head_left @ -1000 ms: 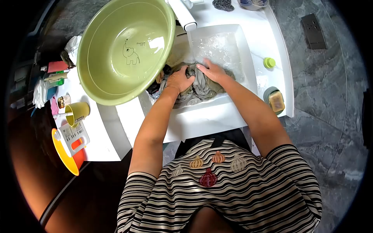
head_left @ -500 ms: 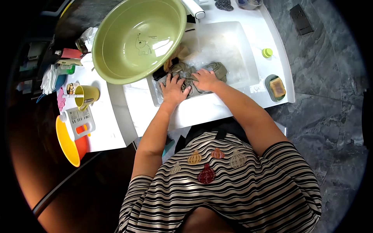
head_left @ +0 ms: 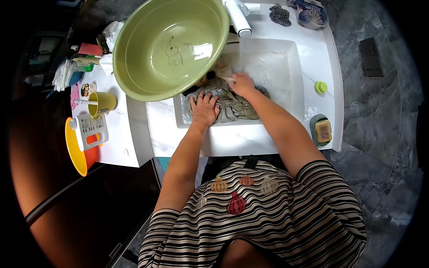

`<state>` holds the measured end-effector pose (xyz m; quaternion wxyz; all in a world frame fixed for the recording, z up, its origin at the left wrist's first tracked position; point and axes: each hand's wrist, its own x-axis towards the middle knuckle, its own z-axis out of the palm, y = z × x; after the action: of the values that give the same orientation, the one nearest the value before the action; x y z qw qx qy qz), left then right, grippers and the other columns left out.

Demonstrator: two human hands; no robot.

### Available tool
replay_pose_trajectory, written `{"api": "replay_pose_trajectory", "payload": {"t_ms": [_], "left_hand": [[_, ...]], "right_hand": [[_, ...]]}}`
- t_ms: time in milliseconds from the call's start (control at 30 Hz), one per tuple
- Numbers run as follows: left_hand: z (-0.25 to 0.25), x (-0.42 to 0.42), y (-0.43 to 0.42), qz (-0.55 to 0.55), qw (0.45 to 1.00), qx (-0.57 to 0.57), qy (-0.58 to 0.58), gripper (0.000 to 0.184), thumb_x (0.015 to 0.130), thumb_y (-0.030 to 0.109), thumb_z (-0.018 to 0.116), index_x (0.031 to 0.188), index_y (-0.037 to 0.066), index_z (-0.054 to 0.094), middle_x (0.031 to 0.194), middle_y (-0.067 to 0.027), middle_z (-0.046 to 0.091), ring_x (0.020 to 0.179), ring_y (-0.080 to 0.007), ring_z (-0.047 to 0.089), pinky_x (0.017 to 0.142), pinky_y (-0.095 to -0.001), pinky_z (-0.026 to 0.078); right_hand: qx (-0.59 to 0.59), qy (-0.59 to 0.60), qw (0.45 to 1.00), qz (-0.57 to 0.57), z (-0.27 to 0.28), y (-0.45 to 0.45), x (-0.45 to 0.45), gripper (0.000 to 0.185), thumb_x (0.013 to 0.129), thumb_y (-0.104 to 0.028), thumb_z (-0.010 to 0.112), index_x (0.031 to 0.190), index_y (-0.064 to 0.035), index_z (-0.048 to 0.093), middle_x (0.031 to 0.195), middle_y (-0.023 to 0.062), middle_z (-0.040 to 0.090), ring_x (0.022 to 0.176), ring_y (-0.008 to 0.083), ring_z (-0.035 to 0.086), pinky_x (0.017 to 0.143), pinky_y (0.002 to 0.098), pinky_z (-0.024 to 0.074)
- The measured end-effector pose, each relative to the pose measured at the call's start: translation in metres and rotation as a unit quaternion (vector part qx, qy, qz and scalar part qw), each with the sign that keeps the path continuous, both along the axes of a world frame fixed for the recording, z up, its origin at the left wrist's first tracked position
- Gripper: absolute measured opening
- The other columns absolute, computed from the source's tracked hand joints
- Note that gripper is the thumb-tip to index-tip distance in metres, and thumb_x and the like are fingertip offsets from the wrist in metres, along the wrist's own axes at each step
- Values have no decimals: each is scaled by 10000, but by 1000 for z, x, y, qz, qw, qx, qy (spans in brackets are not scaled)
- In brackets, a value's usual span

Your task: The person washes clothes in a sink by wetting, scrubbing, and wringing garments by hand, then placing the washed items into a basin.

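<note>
A wet grey-green garment (head_left: 234, 107) lies bunched along the near side of the white sink (head_left: 292, 85), which holds cloudy, sudsy water. My left hand (head_left: 204, 109) rests flat on the garment's left part, fingers spread. Farther in, my right hand (head_left: 242, 85) is closed on the edge of a beige cloth (head_left: 225, 73); its fingertips are partly hidden. Dark cloth shows beside the beige one, partly under the basin. Water runs from the white faucet (head_left: 241, 24) into the sink.
A large green basin (head_left: 147, 85) overhangs the sink's left side. On the right ledge are a soap bar (head_left: 323, 131) in a dish, a lime-green cap (head_left: 321, 87) and a dark scrubber (head_left: 280, 15). A yellow cup (head_left: 103, 103) and white jug (head_left: 91, 129) stand left.
My right hand has moved off the grey-green garment, farther into the sink, and closed on the beige cloth. My left hand stays on the garment. The view has shifted slightly.
</note>
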<state>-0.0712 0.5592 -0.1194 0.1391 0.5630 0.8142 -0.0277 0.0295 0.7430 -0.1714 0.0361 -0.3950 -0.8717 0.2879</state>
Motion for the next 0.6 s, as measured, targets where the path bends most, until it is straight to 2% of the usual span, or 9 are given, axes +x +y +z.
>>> {"api": "replay_pose_trajectory", "payload": {"t_ms": [33,67,133,167,233,300,367,467,600], "left_hand": [[0,1,0,2,1000,4,1,406,862,363,498,1243,224,524,1358,-43,427,1333,-281,278,1070,-611,135],[1,-1,3,5,1000,10,3,408,857,363,504,1238,220,529,1349,-44,438,1330,-279,284,1073,-604,133],[0,-1,4,13,1000,20,4,414,846,370,512,1234,231,535,1343,-40,445,1329,-271,290,1078,-599,128],[1,0,2,14,1000,26,6,420,835,377,520,1231,241,541,1337,-36,452,1327,-263,295,1084,-594,124],[1,0,3,20,1000,18,-1,425,827,379,525,1225,231,548,1322,-37,469,1314,-267,310,1088,-580,129],[0,-1,3,29,1000,1,-8,441,828,383,516,1241,228,535,1330,-42,463,1312,-268,309,1095,-566,126],[-9,-1,2,28,998,61,-8,398,825,401,511,1144,185,609,1272,-38,520,1279,-274,353,1088,-559,141],[9,2,15,103,987,126,-6,336,800,406,559,851,101,688,1055,-50,622,1086,-279,495,1035,-507,240],[26,3,30,140,946,290,-41,250,765,268,678,919,74,647,1040,-147,599,1018,-308,521,901,-447,377]], "right_hand": [[-110,27,994,-11,-1,6,6,279,790,-225,570,1030,-101,638,1056,115,614,1003,321,567,888,393,442],[-108,25,994,-8,9,13,15,279,790,-225,570,1030,-101,638,1056,115,614,1003,321,567,888,393,442],[-269,137,947,-113,29,23,43,288,792,-262,584,980,-48,630,934,109,645,898,293,593,818,370,452],[-273,132,946,-110,33,25,55,288,792,-262,584,980,-48,630,934,109,645,898,293,593,818,370,452],[-335,308,878,-146,43,27,75,257,803,-226,593,940,-9,611,829,86,634,784,191,581,724,318,453],[-336,317,874,-150,66,22,85,220,804,-196,596,913,-4,603,806,72,619,763,147,558,691,293,445],[-335,326,871,-152,101,10,89,183,806,-165,599,885,1,596,783,59,605,742,103,534,659,268,436],[-324,366,863,-130,137,-9,86,49,828,-70,564,800,-31,554,783,-5,527,743,82,471,678,221,382],[-289,467,830,-94,156,-15,86,79,813,-41,557,759,-38,499,788,7,487,742,83,443,683,223,373]]}}
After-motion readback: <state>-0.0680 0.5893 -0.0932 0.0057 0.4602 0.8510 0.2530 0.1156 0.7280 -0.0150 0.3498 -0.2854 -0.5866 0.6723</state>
